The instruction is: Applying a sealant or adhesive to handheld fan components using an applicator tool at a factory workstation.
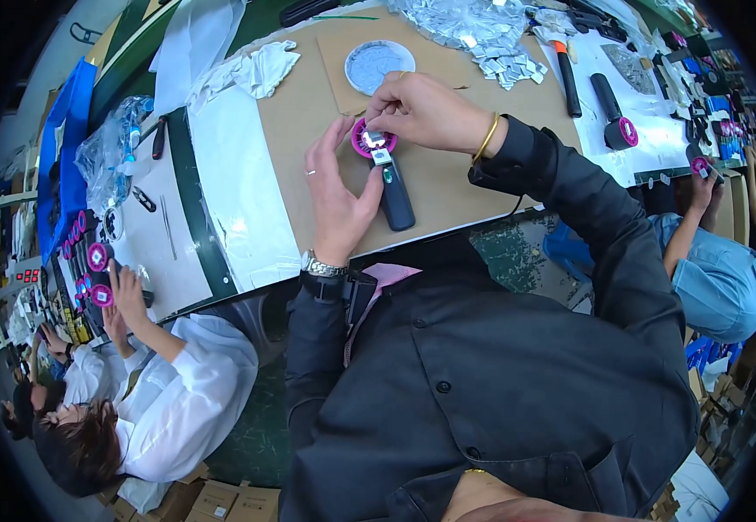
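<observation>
A black handheld fan (397, 202) with a round pink-rimmed head lies on the brown board in front of me, its handle pointing toward my body. My left hand (337, 193) curls around the left of the head, fingers on the far side and thumb against the handle's neck. Over the head, my right hand (419, 109) is closed in a pinch at a small silvery piece (373, 139); its fingertips partly hide the contact. A white and silver part (381, 157) and a green spot show on the neck below.
A round white dish (379, 66) holds grey material beyond my hands. Several small silvery pieces (508, 65) lie at the back right, near an orange-and-black tool (564, 74). Another pink-ringed fan (614, 117) lies right. Tweezers (169, 228) lie left. Co-workers sit either side.
</observation>
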The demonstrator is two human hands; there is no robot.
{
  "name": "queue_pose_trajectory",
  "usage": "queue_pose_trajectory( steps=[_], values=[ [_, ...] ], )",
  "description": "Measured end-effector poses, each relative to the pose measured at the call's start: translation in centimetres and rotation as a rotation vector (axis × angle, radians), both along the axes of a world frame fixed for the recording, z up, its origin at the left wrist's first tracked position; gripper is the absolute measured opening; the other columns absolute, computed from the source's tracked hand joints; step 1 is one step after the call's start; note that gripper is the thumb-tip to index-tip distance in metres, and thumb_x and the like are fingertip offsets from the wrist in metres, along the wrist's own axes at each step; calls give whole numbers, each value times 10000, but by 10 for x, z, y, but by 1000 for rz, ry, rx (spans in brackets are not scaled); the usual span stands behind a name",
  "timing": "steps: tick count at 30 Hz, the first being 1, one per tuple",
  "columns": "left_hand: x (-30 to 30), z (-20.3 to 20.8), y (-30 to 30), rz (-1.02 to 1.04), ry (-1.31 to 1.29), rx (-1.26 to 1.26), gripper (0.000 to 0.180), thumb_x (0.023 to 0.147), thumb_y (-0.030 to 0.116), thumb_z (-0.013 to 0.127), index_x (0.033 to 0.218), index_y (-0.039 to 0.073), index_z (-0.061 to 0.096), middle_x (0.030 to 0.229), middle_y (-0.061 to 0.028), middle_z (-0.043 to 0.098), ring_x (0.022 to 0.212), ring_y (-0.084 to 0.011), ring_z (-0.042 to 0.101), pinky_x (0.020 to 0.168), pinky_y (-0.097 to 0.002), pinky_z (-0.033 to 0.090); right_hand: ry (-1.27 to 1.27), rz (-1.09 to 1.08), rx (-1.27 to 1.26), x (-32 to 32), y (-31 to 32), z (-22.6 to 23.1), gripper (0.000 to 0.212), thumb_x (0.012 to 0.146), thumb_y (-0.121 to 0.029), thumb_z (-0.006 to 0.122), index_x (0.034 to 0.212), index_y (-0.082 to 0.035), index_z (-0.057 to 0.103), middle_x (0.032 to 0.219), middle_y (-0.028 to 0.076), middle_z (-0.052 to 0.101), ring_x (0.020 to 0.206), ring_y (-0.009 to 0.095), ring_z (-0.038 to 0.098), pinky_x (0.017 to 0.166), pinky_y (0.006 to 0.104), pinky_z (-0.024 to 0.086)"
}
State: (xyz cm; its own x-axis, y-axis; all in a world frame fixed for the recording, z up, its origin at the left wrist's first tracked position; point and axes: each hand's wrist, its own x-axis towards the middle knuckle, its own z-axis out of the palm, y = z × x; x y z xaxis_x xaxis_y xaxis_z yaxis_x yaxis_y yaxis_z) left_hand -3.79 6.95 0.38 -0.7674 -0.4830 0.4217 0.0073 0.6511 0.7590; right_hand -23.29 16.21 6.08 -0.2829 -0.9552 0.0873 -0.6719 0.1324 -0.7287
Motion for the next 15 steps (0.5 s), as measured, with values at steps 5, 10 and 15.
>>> queue_pose_trajectory(
  steps=[5, 10, 15],
  values=[
    [-5, -4, -3, -12, 2, 31, 789, 815, 51, 756, 1523, 18, 410, 1474, -158, 565, 1371, -345, 471, 1169, -468, 339, -67, -16, 116, 0, -7, 1, 194, 889, -151, 792, 981, 18, 769, 926, 117, 690, 791, 197, 671, 721, 331, 537],
    [-8, -6, -2, -14, -6, 20, 795, 815, 42, 748, 1531, 17, 402, 1481, -158, 569, 1372, -340, 473, 1171, -469, 336, -78, -1, 95, -3, -8, -6, 181, 884, -147, 797, 953, 18, 773, 911, 108, 692, 776, 179, 659, 716, 326, 533],
    [-9, -7, -3, -12, -5, 21, 807, 814, 37, 754, 1537, 17, 397, 1457, -156, 593, 1374, -335, 473, 1171, -469, 336, -124, -1, 114, -3, -9, -8, 172, 872, -145, 809, 936, 12, 776, 878, 99, 687, 741, 172, 634, 696, 325, 525]
  ],
)
